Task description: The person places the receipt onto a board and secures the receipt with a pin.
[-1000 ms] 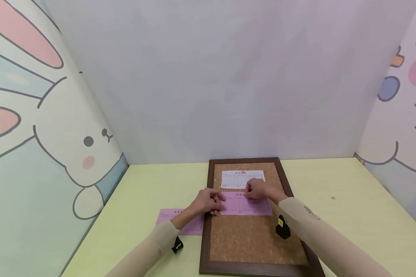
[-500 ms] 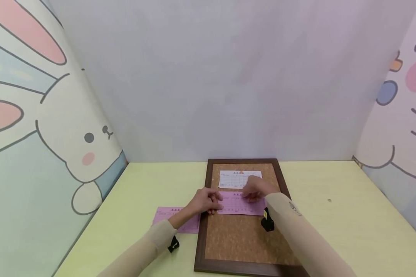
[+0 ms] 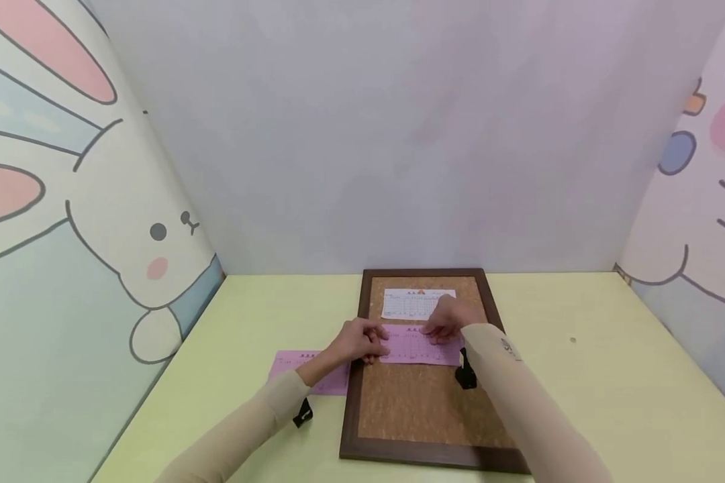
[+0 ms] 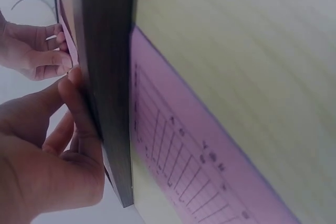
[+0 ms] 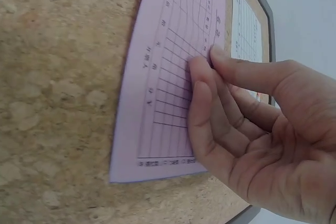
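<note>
A pink printed form lies across the corkboard, just below a white printed form. My left hand rests over the dark frame's left side, its thumb and fingertips on the pink form's left edge. Near the top middle of that form, my right hand pinches a small pin between thumb and index finger; in the right wrist view only a thin dark bit of the pin shows. The other right fingers curl over the paper.
A second pink form lies on the pale yellow table, left of the board and partly under the left forearm. A small orange spot marks the white form's top. Cartoon-printed walls flank the table.
The right hand has shifted slightly left along the pink form's top, staying at the paper. The left hand keeps its place on the left edge. The head view has shifted a little.
</note>
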Demonstrator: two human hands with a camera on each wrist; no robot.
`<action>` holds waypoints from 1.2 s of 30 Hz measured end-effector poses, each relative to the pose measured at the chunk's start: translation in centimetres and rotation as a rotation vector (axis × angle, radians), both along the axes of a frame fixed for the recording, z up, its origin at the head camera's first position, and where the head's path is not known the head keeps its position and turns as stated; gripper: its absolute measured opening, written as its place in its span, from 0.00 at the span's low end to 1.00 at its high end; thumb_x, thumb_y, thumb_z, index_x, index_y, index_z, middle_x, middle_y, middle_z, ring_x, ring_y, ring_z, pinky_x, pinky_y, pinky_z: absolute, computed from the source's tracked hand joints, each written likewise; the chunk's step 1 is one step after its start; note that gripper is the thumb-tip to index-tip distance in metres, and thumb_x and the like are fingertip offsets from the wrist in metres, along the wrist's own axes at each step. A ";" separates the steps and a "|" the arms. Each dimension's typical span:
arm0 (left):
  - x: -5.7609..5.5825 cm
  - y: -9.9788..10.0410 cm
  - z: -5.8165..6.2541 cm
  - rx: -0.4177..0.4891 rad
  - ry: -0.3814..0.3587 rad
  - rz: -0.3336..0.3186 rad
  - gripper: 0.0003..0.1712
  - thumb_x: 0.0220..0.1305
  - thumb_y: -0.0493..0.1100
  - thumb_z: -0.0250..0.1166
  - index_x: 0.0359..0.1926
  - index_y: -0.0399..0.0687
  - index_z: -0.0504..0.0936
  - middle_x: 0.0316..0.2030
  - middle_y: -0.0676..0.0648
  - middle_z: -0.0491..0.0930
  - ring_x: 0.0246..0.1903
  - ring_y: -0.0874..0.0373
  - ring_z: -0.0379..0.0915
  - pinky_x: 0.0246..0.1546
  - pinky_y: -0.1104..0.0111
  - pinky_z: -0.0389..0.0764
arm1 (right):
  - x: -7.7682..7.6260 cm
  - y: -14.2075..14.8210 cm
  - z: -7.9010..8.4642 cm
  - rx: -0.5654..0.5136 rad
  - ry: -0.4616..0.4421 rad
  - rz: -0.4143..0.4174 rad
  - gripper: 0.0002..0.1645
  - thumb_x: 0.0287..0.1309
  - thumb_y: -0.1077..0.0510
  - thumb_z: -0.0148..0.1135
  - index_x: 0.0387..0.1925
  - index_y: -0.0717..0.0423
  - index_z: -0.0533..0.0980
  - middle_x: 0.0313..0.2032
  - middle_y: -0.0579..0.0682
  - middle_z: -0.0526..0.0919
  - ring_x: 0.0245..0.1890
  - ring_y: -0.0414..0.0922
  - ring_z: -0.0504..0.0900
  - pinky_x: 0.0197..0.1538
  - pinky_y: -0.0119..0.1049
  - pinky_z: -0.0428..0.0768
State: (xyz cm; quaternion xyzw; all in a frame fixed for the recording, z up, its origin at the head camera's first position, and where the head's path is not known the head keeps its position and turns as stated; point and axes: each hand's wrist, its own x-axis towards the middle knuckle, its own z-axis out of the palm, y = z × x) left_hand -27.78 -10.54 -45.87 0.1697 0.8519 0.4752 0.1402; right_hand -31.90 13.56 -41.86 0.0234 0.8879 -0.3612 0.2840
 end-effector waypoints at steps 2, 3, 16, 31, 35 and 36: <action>-0.3 0.0 0.5 -0.009 0.023 -0.004 0.09 0.59 0.31 0.73 0.40 0.32 0.84 0.20 0.41 0.81 0.13 0.65 0.73 0.17 0.74 0.77 | -0.2 0.1 0.3 -0.023 0.026 -0.015 0.11 0.63 0.59 0.70 0.34 0.65 0.85 0.21 0.49 0.84 0.20 0.37 0.82 0.27 0.26 0.79; -0.4 0.0 0.8 -0.012 0.033 -0.004 0.09 0.59 0.31 0.73 0.40 0.32 0.84 0.20 0.40 0.82 0.13 0.64 0.73 0.17 0.75 0.77 | -0.2 0.2 0.5 -0.032 0.040 -0.012 0.11 0.64 0.59 0.69 0.34 0.66 0.85 0.21 0.49 0.84 0.20 0.37 0.81 0.27 0.26 0.79; -0.9 -0.5 1.3 0.029 0.003 -0.056 0.12 0.66 0.33 0.69 0.49 0.35 0.86 0.32 0.37 0.87 0.22 0.64 0.79 0.24 0.74 0.81 | 0.4 1.1 1.4 0.138 0.208 0.278 0.13 0.72 0.59 0.57 0.41 0.66 0.81 0.30 0.49 0.78 0.29 0.40 0.73 0.32 0.29 0.71; 3.6 -7.4 1.2 0.068 -0.077 0.108 0.14 0.69 0.37 0.66 0.53 0.35 0.85 0.38 0.34 0.88 0.27 0.60 0.81 0.30 0.70 0.82 | 4.1 2.3 0.3 -0.199 0.261 0.172 0.13 0.68 0.62 0.63 0.48 0.67 0.84 0.35 0.54 0.84 0.32 0.43 0.76 0.35 0.34 0.77; 4.9 -9.0 1.3 0.036 -0.073 0.207 0.11 0.69 0.37 0.67 0.48 0.34 0.87 0.34 0.34 0.86 0.25 0.60 0.77 0.28 0.71 0.79 | 5.2 2.1 0.3 -0.229 0.229 0.177 0.13 0.67 0.60 0.64 0.47 0.64 0.85 0.36 0.54 0.86 0.32 0.43 0.78 0.35 0.35 0.77; 5.3 -9.4 1.3 0.027 -0.072 0.236 0.11 0.69 0.37 0.66 0.47 0.34 0.87 0.33 0.34 0.86 0.25 0.60 0.76 0.27 0.71 0.79 | 5.5 1.8 0.3 -0.239 0.220 0.182 0.13 0.67 0.60 0.65 0.47 0.64 0.85 0.37 0.54 0.87 0.32 0.43 0.78 0.34 0.34 0.77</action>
